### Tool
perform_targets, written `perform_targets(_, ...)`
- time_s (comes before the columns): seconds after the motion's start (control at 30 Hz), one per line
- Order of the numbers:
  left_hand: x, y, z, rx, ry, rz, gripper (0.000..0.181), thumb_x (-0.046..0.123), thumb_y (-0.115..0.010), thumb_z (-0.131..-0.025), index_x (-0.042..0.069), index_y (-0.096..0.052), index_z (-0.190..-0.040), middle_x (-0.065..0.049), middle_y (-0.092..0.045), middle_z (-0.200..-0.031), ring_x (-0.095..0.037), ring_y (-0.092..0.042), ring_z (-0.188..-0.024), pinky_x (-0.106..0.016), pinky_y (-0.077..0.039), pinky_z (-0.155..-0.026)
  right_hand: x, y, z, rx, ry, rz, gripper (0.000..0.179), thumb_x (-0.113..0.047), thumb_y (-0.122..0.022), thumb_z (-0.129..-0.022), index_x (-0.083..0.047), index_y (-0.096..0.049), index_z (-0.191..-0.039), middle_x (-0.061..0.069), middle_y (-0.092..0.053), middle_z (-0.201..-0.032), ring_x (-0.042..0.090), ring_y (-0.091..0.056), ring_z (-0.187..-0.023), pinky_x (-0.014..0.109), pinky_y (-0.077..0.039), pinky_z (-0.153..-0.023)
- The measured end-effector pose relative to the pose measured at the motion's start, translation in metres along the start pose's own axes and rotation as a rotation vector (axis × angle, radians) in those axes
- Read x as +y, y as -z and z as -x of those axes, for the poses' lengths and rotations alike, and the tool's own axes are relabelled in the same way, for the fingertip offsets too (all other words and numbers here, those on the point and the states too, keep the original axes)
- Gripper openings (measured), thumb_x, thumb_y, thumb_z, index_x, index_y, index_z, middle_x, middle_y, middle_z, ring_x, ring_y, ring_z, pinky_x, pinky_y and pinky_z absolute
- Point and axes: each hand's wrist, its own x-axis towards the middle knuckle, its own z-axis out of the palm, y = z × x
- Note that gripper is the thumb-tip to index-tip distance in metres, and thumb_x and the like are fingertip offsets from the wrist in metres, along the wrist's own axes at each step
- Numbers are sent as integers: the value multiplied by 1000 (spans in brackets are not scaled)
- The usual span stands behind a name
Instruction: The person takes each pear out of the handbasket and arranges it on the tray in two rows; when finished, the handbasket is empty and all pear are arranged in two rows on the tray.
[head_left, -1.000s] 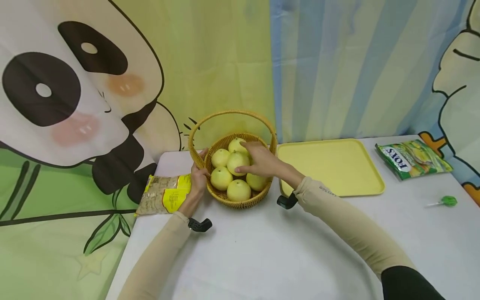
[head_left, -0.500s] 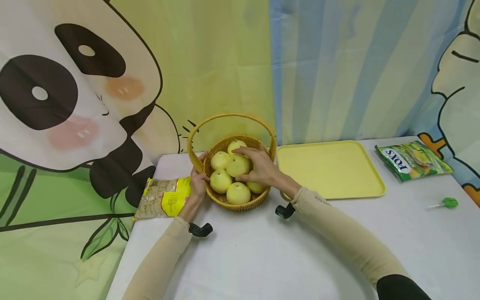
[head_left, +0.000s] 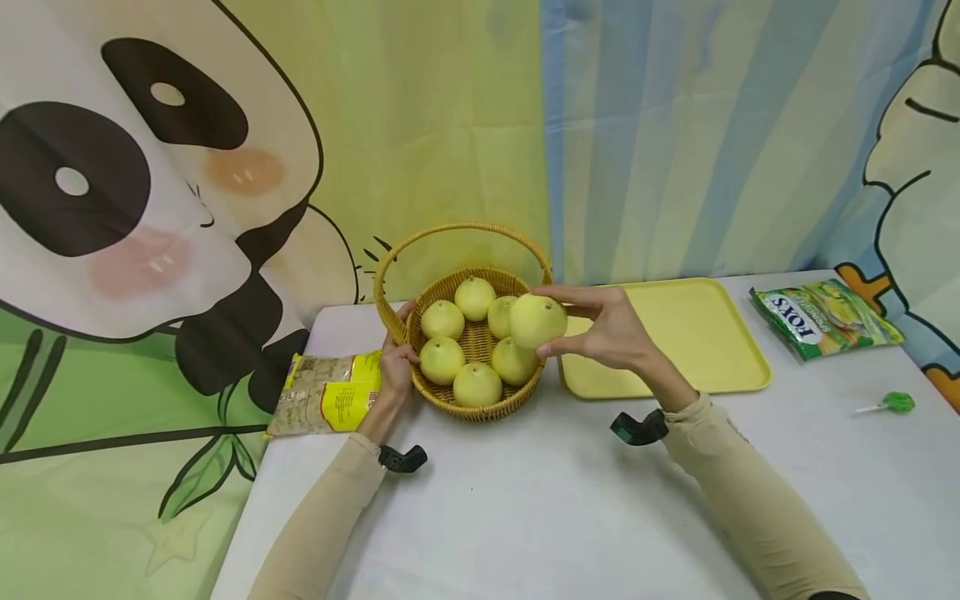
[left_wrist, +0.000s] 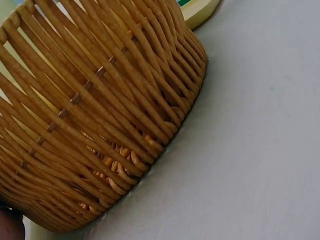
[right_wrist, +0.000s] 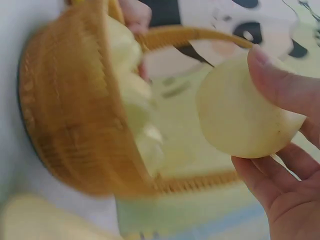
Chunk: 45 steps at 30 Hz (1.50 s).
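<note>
My right hand pinches a round, pale yellow pear between thumb and fingers, over the right rim of a wicker basket. In the right wrist view the held pear is up off the others, with the thumb on one side and fingers on the other. Several more pears sit in a ring inside the basket, the woven bottom showing between them. My left hand grips the basket's left side, thumb at the rim. The left wrist view shows the basket wall standing on the white table.
A yellow tray lies right of the basket. Farther right are a green Fox's candy bag and a green lollipop. A yellow-labelled packet lies beside my left hand. The basket's tall handle arches above the fruit.
My right hand has closed on the middle pear and lifted it up and right, out of the pile. My left hand keeps its place on the basket.
</note>
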Motion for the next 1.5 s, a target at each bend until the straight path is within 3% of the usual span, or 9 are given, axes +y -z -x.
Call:
perform_targets(0.13,1,0,1,7,10,5,90,-14,-33,-72,0,-36,-162,-13,-30,-173,-27,-22,-163,-42,-14,-132,8,32,12,81,-74,-19,72,1,-97,-68,-10,-73,-136,7,-73,-135,7,-70,-121,26,-57,-98)
perform_targets(0.27,0,0,2,35,0,8,89,-15,-34,-73,0,-38,-161,-14,-34,-172,-27,-24,-162,-41,-15,-133,36,58,12,173,-196,-6,69,-1,-95,-72,-10,-72,-137,5,-73,-135,4,-71,-116,22,-57,-96)
perform_targets(0.4,1,0,1,75,-25,2,87,-16,-35,-72,-3,-42,-158,-16,-39,-169,-27,-29,-161,-40,-19,-132,68,69,4,180,-331,28,70,-10,-96,-75,-15,-70,-140,7,-70,-141,16,-71,-122,20,-57,-94)
perform_targets(0.53,0,-1,2,105,-52,33,82,-16,-35,-69,-9,-45,-151,-22,-41,-166,-29,-30,-160,-39,-20,-131,95,67,-4,140,-394,22,72,-15,-97,-75,-16,-69,-141,10,-66,-145,30,-67,-129,22,-57,-95)
perform_targets(0.63,-1,-2,2,112,-68,71,66,-17,-33,-69,-13,-45,-134,-28,-37,-166,-31,-28,-161,-39,-18,-132,109,63,-9,124,-410,22,73,-17,-98,-74,-16,-69,-141,11,-66,-145,33,-67,-129,23,-57,-94)
perform_targets(0.77,-2,-4,3,106,-64,96,47,-17,-32,-71,-8,-42,-116,-28,-32,-168,-32,-25,-162,-40,-16,-132,121,59,-14,107,-418,19,72,-15,-98,-73,-15,-70,-139,11,-67,-144,34,-68,-128,25,-57,-95)
perform_targets(1.0,-3,-6,5,115,-41,103,48,-17,-33,-71,-5,-45,-116,-27,-30,-169,-32,-23,-163,-41,-14,-132,133,52,-17,62,-454,23,74,-11,-98,-72,-12,-70,-139,11,-65,-146,34,-64,-133,31,-55,-102)
perform_targets(1.27,-5,-8,4,128,-44,183,47,-15,-30,-70,1,-44,-111,-27,-33,-168,-33,-27,-161,-43,-17,-132,140,52,-17,9,-452,-38,74,-7,-93,-78,-11,-64,-146,15,-58,-154,37,-60,-137,21,-56,-96)
perform_targets(1.5,-6,-17,4,157,-44,216,48,-14,-29,-69,2,-45,-112,-26,-29,-170,-34,-23,-162,-42,-17,-132,147,55,-21,-71,-418,-68,74,-5,-84,-89,-10,-53,-155,13,-47,-164,39,-49,-147,38,-50,-112)
